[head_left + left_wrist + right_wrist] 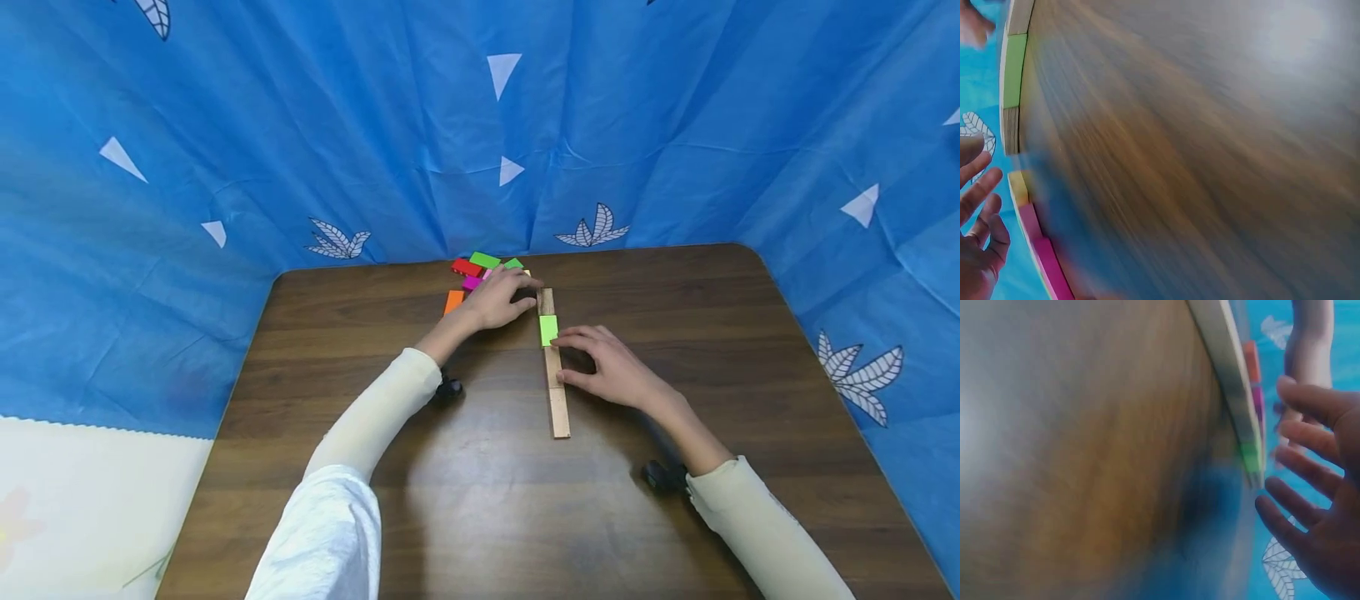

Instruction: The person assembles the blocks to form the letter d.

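Observation:
A straight row of plain wooden blocks (pixel 558 410) with one light green block (pixel 548 330) among them lies across the middle of the table. My right hand (pixel 617 371) is just right of the row, index fingertip close to the green block; whether it touches cannot be told. In the right wrist view its fingers (pixel 1300 459) are spread and hold nothing. My left hand (pixel 495 302) hovers by the row's far end, over a cluster of coloured blocks, partly hiding them. Its fingers are loosely bent and empty in the left wrist view, near a wooden end block (pixel 1011 130).
Red (pixel 467 267), green (pixel 484 260), magenta (pixel 472 283) and orange (pixel 453 301) blocks lie at the table's far edge. A yellow block (pixel 1019 187) adjoins a pink one. Behind the brown table (pixel 495 500) hangs a blue curtain (pixel 420 125).

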Tool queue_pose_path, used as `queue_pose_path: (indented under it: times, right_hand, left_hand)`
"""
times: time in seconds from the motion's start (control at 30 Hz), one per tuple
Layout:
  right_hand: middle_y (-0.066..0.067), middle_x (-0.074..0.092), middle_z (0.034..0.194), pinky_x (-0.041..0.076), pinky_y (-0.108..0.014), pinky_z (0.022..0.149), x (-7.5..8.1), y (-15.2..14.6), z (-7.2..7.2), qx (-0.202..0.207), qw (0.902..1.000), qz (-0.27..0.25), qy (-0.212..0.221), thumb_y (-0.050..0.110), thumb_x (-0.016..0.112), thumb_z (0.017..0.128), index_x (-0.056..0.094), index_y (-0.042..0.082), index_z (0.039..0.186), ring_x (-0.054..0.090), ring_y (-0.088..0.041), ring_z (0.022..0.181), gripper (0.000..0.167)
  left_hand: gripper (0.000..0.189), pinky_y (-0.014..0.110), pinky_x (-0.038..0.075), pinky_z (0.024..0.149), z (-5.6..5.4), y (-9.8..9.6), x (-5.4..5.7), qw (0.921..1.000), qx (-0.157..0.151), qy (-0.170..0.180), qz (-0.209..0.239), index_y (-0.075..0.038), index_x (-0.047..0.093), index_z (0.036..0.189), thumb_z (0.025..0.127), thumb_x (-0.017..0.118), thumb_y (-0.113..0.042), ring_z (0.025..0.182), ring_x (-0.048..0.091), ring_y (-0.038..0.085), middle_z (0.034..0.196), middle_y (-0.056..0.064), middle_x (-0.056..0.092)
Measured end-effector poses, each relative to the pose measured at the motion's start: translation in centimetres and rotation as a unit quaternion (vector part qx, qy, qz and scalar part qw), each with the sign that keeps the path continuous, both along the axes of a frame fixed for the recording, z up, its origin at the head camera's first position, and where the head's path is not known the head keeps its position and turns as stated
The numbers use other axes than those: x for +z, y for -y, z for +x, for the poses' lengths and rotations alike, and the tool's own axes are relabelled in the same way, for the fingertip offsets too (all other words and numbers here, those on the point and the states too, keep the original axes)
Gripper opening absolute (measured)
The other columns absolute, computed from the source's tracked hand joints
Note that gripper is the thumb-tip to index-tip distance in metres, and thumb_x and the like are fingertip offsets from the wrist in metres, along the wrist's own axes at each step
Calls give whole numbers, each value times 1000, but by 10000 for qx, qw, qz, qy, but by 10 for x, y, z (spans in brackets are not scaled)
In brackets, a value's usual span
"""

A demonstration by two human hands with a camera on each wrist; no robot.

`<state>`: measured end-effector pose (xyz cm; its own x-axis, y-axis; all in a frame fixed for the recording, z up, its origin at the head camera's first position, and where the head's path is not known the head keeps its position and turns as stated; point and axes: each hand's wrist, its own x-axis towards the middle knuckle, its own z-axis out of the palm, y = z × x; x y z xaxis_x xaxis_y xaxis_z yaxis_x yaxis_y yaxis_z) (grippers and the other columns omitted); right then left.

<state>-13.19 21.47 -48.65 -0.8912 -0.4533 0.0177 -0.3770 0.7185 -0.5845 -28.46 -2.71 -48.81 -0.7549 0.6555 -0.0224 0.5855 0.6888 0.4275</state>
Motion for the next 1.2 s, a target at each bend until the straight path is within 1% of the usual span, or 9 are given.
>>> queue_pose_path:
  times: [0.2,0.3,0.43,0.6,0.8,0.93,1.07,1.13,1.2]
  right_hand:
    - [-12,38,175,31,-72,125,-8,-2,-26,95,9993,76,345,44,84,93,48,17,163,29,-42,162,82]
    - [-10,32,178,25,-75,127,-11,-3,-32,77,9990,127,427,47,84,92,43,19,166,21,-43,165,89]
    - [-7,28,180,19,-76,128,-13,-6,-35,60,9983,270,509,50,84,91,40,20,168,16,-42,167,94]
    - [-3,29,180,15,-77,128,-14,-9,-37,50,9970,472,609,55,82,91,40,22,168,15,-41,168,94]
    - [-2,31,179,15,-78,128,-15,-6,-40,62,9957,562,736,57,81,91,41,24,167,16,-42,167,92]
    - [-2,31,179,15,-78,128,-14,-4,-40,44,9954,562,779,57,81,91,42,24,167,17,-42,167,92]
    - [-1,30,179,15,-77,128,-13,-2,-40,52,9954,554,783,56,81,91,42,23,167,17,-43,167,91]
    - [-1,30,179,15,-77,128,-13,-1,-41,53,9954,539,792,56,81,91,42,23,167,17,-43,167,91]
    - [0,30,180,14,-77,128,-14,0,-42,60,9955,520,794,56,82,91,43,24,167,17,-43,167,91]
  left_hand:
    - [44,49,34,129,11,34,3,9999,84,4,115,-17,64,149,108,66,-33,148,49,29,155,6,62]
    - [45,51,33,129,16,53,5,9997,150,45,168,-17,64,150,108,66,-34,150,47,30,156,6,61]
    - [46,48,42,121,21,75,7,9993,298,111,214,-17,64,149,107,67,-36,143,48,28,154,6,62]
    - [50,47,45,109,16,99,10,9976,576,30,389,-14,64,149,104,73,-33,127,51,30,148,10,64]
    - [58,50,41,117,9,121,12,9951,922,221,274,-13,60,153,101,77,-31,138,48,31,152,10,61]
    - [60,51,47,114,11,125,10,9888,1446,362,-42,-13,61,150,101,73,-47,135,53,30,146,10,63]
    - [68,50,55,96,17,119,4,9718,2302,422,-292,-14,62,138,98,67,-68,111,62,27,121,7,65]
    - [67,47,53,89,19,116,1,9647,2570,463,-329,-15,60,133,95,68,-70,101,62,25,111,5,64]
    - [64,46,51,86,21,114,-1,9613,2688,491,-342,-15,59,129,94,72,-67,96,62,25,106,5,64]
